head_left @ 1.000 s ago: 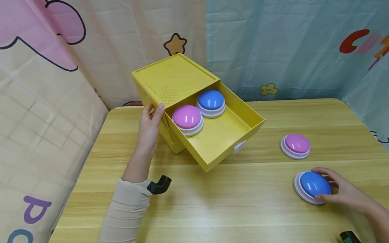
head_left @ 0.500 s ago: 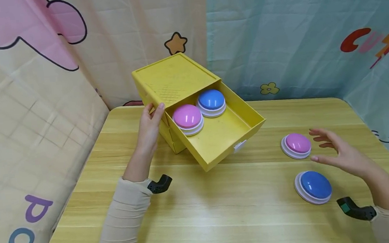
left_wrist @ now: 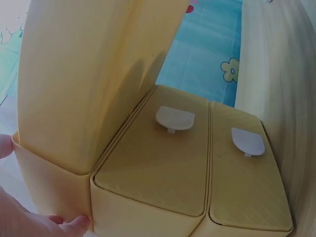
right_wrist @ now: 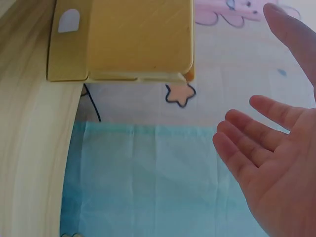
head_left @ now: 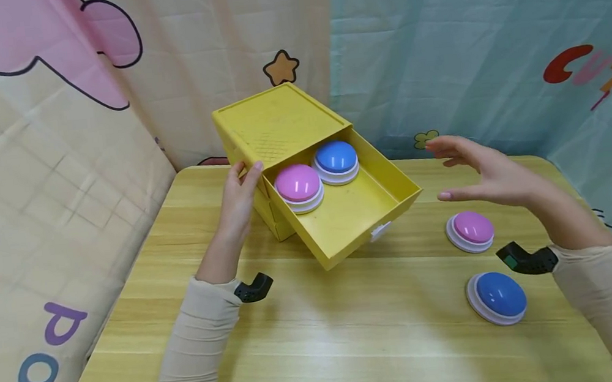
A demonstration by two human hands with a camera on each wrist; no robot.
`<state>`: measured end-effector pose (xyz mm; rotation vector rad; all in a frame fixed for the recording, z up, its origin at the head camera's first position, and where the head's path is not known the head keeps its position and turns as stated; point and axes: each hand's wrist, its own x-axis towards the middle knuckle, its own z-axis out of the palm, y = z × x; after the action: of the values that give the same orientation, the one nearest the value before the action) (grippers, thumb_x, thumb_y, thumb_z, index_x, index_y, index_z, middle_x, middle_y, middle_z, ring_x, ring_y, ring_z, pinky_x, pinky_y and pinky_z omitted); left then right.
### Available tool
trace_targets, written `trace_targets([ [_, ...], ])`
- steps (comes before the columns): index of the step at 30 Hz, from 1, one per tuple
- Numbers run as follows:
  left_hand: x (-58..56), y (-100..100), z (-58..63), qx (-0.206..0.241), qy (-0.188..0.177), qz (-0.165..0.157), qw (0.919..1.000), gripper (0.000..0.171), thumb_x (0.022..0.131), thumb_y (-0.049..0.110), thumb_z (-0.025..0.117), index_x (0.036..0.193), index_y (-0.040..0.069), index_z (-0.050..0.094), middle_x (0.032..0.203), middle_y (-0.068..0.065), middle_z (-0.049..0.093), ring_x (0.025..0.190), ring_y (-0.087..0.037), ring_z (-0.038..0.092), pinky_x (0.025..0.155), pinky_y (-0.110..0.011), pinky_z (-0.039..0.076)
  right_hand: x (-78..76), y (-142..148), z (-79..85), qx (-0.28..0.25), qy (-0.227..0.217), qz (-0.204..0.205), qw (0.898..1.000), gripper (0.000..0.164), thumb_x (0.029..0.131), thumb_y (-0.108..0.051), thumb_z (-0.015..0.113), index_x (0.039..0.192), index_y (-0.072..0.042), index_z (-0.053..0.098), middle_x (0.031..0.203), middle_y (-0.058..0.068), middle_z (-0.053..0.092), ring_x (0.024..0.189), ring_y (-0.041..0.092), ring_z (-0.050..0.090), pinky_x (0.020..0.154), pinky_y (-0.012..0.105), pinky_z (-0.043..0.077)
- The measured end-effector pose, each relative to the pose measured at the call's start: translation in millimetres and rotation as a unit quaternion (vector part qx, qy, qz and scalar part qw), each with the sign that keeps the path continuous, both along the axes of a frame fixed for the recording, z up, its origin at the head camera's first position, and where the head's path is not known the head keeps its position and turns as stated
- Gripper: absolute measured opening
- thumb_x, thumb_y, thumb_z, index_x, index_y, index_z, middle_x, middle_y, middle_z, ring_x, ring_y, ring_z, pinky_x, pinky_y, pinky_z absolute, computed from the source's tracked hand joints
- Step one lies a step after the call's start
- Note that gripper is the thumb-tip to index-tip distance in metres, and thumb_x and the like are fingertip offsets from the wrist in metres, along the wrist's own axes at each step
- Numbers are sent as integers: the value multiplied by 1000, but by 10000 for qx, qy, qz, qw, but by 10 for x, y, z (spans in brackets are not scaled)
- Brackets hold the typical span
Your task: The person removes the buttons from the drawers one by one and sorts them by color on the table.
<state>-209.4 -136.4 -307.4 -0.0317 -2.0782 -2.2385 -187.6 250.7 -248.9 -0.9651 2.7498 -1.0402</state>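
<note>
My left hand [head_left: 237, 200] holds the near left upper corner of a yellow drawer cabinet [head_left: 277, 120], thumb at the top edge and fingers against the side. Its top drawer [head_left: 353, 220] is pulled out. Inside, a pink push-button [head_left: 298, 184] and a blue push-button [head_left: 336, 157], both on white bases, sit toward the back. My right hand [head_left: 481, 174] hangs in the air right of the drawer, thumb and fingers spread, holding nothing. Below it on the table lie another pink push-button [head_left: 473, 228] and another blue push-button [head_left: 501, 295].
Two lower drawers, one with a white handle [left_wrist: 175, 118], are closed beneath the pulled-out one. The wooden table [head_left: 353, 340] meets printed curtains [head_left: 434, 31] at the back and left. A black wrist camera [head_left: 528, 257] sits on the right sleeve.
My right hand has let go of the blue push-button on the table and moved up past the pink one toward the back. My left hand stays on the cabinet.
</note>
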Motion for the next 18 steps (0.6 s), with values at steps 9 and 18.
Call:
trace_targets([
  [9,3,2,17,57,0,13,10000,66,92,31,50,140,-1,16,135,-15,31,123,-21,31,102,-35,24,-522,-655,230,504,-426,591,9961,73,77,-23,72,135,-3,32,136,13,34,121,31,34,98,47,28],
  [18,3,0,8,42,-6,9,10000,71,91,33,52,140,-1,13,137,-16,28,125,-22,28,103,-36,22,-842,-1101,195,1445,-534,874,9842,82,74,-37,73,136,-2,32,136,13,36,122,27,34,100,42,27],
])
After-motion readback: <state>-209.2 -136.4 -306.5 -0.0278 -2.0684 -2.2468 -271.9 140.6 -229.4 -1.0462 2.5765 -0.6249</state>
